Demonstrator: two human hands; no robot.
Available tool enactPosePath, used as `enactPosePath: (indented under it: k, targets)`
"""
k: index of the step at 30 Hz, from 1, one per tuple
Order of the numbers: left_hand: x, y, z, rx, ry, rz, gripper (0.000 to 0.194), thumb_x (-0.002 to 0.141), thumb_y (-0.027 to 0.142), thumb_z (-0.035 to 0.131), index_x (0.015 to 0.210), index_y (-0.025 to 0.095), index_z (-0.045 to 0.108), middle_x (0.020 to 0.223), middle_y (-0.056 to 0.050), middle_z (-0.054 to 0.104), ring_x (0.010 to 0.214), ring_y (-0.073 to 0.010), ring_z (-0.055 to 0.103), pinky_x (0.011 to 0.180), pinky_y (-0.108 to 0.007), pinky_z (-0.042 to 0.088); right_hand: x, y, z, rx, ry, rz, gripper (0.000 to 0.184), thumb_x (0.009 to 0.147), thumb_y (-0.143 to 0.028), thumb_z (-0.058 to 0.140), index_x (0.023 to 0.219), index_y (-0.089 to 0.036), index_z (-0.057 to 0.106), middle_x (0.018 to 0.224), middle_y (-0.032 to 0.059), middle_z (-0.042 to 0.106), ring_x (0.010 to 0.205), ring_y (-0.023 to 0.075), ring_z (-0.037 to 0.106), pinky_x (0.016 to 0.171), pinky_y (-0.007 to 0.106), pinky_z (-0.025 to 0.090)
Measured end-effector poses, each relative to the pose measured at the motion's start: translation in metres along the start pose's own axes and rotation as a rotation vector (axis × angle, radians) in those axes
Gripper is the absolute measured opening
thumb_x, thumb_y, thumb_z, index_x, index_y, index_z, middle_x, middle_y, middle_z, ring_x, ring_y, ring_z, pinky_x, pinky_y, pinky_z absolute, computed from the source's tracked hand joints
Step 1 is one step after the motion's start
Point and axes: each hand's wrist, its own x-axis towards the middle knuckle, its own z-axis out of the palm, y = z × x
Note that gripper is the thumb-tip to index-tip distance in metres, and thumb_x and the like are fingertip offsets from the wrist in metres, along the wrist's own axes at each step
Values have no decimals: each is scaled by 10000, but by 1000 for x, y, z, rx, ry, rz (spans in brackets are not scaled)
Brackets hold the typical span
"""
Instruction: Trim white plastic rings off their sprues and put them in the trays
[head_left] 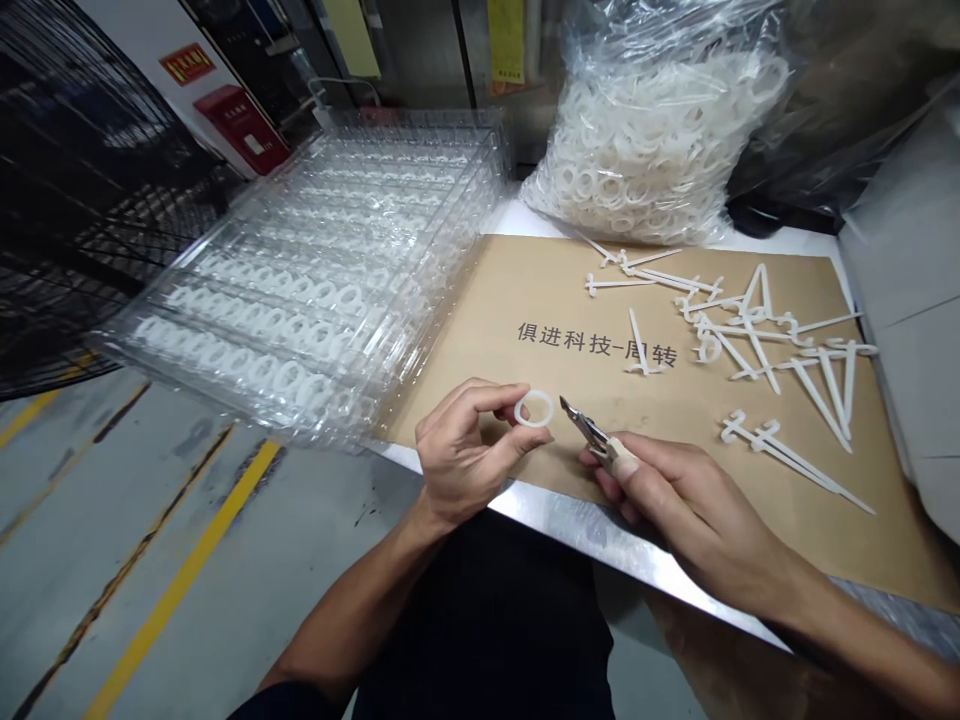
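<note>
Pinching a white plastic ring (534, 408) between thumb and forefinger, the left hand (469, 450) holds it up above the cardboard sheet (480, 300) on the steel bench (600, 540), while the right hand (675, 500) clenches a small beige-handled cutter (585, 430), its metal tip just beside the ring. Loose white plastic runners (821, 405) lie scattered across the cardboard sheet to the right, a stack of clear plastic trays (300, 290) holds rows of rings to the left, and a bulging plastic bag of rings (645, 140) sits behind
</note>
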Motion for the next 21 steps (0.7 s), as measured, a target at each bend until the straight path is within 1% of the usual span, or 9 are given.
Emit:
enactPosePath:
  k: [5, 12, 21]
  targets:
    - [0, 0, 0, -3, 14, 15, 362, 794, 249, 894, 1105, 173, 724, 831, -2, 710, 742, -115, 667, 657, -234, 568, 0, -3, 1, 31, -7, 4, 454, 1110, -457, 375, 750, -212, 502, 691, -19, 475, 628, 145, 454, 600, 286, 376]
    - [-1, -1, -2, 73, 41, 89, 337, 807, 247, 881, 1086, 161, 713, 832, -1, 699, 758, -123, 671, 657, -243, 568, 3, -7, 1, 73, 19, -10, 427, 1084, -444, 418, 745, -210, 529, 689, -4, 512, 613, 148, 454, 553, 277, 375]
    - [-1, 0, -2, 100, 44, 35, 375, 780, 316, 906, 1062, 172, 706, 833, 6, 697, 733, -120, 661, 636, -250, 557, 2, -7, 0, 74, 13, 10, 419, 1073, -446, 432, 756, -203, 556, 679, -5, 492, 613, 150, 445, 545, 273, 389]
